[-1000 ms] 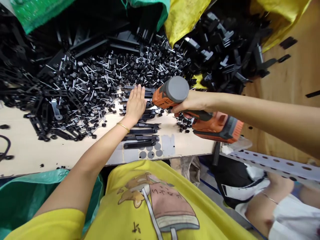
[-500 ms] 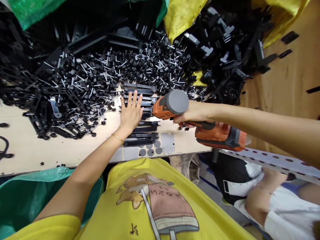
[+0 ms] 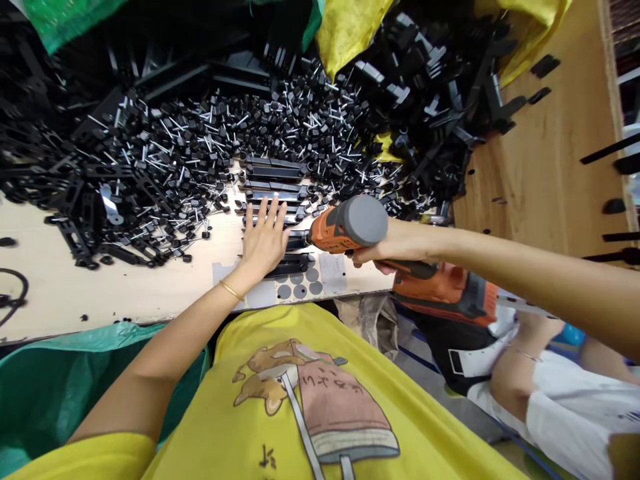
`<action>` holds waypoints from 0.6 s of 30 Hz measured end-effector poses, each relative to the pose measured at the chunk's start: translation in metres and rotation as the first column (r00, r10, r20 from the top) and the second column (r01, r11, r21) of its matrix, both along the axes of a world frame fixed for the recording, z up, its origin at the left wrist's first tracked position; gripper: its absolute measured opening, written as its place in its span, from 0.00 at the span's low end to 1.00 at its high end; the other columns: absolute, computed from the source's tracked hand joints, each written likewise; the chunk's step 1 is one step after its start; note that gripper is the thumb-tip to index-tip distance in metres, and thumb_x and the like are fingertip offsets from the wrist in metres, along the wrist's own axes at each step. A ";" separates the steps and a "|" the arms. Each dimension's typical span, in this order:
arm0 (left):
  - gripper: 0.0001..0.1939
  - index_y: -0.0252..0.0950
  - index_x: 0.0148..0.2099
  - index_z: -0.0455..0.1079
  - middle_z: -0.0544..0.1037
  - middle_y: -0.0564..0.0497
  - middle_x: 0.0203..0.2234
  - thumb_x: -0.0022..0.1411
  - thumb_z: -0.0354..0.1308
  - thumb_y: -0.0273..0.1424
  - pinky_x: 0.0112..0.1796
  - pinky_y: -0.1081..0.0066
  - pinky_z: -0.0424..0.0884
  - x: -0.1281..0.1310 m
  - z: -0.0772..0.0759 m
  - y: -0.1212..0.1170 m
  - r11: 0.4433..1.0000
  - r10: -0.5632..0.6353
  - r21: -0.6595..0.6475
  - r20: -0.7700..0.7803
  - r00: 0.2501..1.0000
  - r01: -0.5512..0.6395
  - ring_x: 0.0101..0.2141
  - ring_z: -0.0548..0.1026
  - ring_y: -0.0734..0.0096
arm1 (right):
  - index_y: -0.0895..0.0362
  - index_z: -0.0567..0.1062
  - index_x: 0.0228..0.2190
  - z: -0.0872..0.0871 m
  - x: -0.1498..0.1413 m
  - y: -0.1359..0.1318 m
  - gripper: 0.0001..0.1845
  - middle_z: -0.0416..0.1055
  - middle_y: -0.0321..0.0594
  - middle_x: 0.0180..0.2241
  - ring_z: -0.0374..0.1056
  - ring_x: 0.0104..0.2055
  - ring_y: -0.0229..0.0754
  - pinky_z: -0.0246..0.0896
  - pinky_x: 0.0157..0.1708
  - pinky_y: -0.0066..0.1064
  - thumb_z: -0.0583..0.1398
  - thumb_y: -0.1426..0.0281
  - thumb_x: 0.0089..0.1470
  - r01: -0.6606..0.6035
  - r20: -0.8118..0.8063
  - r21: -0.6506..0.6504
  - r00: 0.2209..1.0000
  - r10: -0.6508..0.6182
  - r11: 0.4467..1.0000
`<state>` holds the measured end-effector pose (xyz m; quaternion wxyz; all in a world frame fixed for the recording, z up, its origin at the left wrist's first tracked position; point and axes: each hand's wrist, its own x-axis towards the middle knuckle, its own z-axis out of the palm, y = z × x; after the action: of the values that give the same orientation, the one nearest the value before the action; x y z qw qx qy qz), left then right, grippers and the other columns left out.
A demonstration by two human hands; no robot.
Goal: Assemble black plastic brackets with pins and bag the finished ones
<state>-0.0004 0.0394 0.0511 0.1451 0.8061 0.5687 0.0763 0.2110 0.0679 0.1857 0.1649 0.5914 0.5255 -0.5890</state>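
My right hand (image 3: 375, 252) is wrapped round the grip of an orange and black cordless drill (image 3: 350, 225). The drill's nose points left and meets the right end of one of several long black plastic parts (image 3: 276, 172) laid in a column on the table. My left hand (image 3: 265, 241) lies flat over the middle of that column, fingers spread, pressing on the parts below it. Its fingers hide part of them. Whether the drill's tip is seated in a screw I cannot tell.
Behind the column spreads a heap of black-headed screws (image 3: 210, 137). Larger black parts (image 3: 440, 73) are piled at the back right, near a yellow bag (image 3: 350, 30). A green bag (image 3: 70, 373) hangs at the front left. Another person's leg (image 3: 520, 367) is at the right.
My left hand and the drill in my right hand have shifted slightly toward me along the column. The lower parts of the column sit closer together.
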 end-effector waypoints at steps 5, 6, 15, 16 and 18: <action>0.29 0.33 0.68 0.44 0.46 0.44 0.67 0.67 0.40 0.33 0.62 0.47 0.36 0.002 -0.013 -0.006 0.999 -0.022 -0.029 -0.008 1.000 0.021 0.66 0.43 0.54 | 0.58 0.67 0.22 -0.015 0.004 -0.002 0.07 0.60 0.29 0.13 0.57 0.13 0.30 0.53 0.12 0.21 0.61 0.74 0.37 -0.038 -0.019 -0.010 0.999 0.038 0.999; 0.29 0.33 0.68 0.44 0.46 0.44 0.67 0.67 0.40 0.32 0.62 0.47 0.36 0.002 -0.014 -0.006 0.999 -0.023 -0.028 -0.007 1.000 0.023 0.66 0.42 0.54 | 0.58 0.67 0.23 -0.017 0.004 -0.001 0.07 0.60 0.29 0.13 0.57 0.13 0.30 0.53 0.12 0.21 0.61 0.74 0.37 -0.037 -0.020 -0.021 0.999 0.037 0.999; 0.28 0.34 0.68 0.45 0.47 0.44 0.67 0.68 0.39 0.33 0.62 0.49 0.39 -0.002 -0.014 0.001 0.997 -0.083 0.009 -0.030 0.996 0.083 0.65 0.45 0.55 | 0.58 0.69 0.27 -0.015 -0.005 -0.011 0.10 0.61 0.30 0.13 0.58 0.13 0.33 0.52 0.11 0.22 0.61 0.74 0.36 -0.065 0.037 0.081 0.997 0.063 0.995; 0.28 0.34 0.68 0.46 0.47 0.44 0.66 0.68 0.39 0.34 0.62 0.49 0.39 -0.003 -0.012 0.000 0.996 -0.091 0.010 -0.026 0.995 0.092 0.65 0.46 0.55 | 0.57 0.70 0.28 -0.013 -0.004 -0.014 0.11 0.62 0.30 0.14 0.59 0.14 0.33 0.53 0.12 0.22 0.61 0.74 0.36 -0.070 0.027 0.099 0.997 0.068 0.993; 0.28 0.32 0.68 0.46 0.47 0.42 0.66 0.69 0.38 0.35 0.62 0.50 0.39 -0.003 -0.007 -0.005 0.995 -0.100 0.016 -0.017 0.995 0.101 0.65 0.46 0.56 | 0.57 0.71 0.32 -0.007 0.001 -0.022 0.14 0.63 0.30 0.16 0.59 0.15 0.33 0.54 0.13 0.22 0.61 0.73 0.37 -0.074 -0.004 0.137 0.997 0.075 0.988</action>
<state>-0.0036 0.0345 0.0442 0.1374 0.8354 0.5280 0.0669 0.2121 0.0458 0.1785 0.1435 0.5785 0.5872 -0.5477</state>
